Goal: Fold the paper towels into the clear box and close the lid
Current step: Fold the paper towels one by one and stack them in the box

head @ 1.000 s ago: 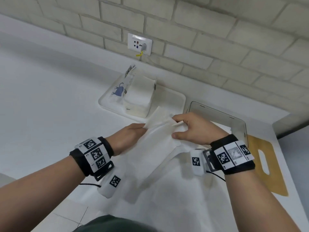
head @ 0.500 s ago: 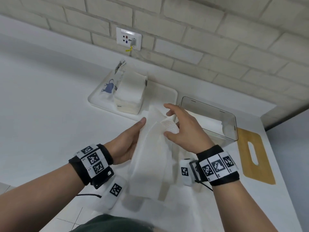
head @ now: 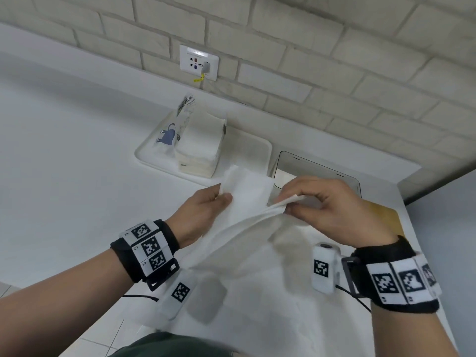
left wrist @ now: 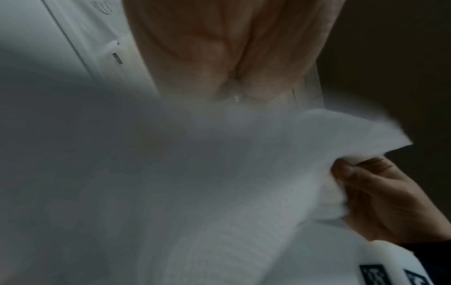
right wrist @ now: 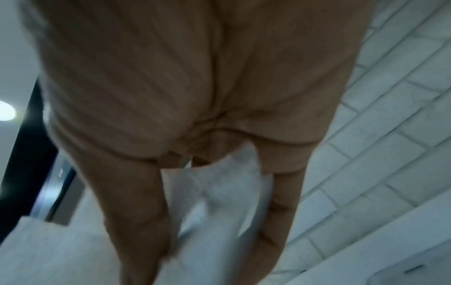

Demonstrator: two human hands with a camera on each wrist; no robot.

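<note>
A white paper towel is held up over the counter between both hands, and its lower part drapes toward me. My left hand pinches its left edge with the thumb on top. My right hand pinches a gathered fold at its right edge; in the left wrist view the right hand shows the same pinch on the paper towel. The clear box stands behind my right hand, its lid raised, with white paper inside. In the right wrist view the paper towel passes between finger and thumb.
A white tray at the back holds an opened pack of stacked paper towels. A wooden cutting board lies right of the box, partly behind my right hand. The brick wall with a socket runs behind. The counter edge is near me.
The towel, held as a narrow vertical strip half a second ago, is now drawn wider between the hands. My right hand has shifted right and closed into a pinch on the fold.
</note>
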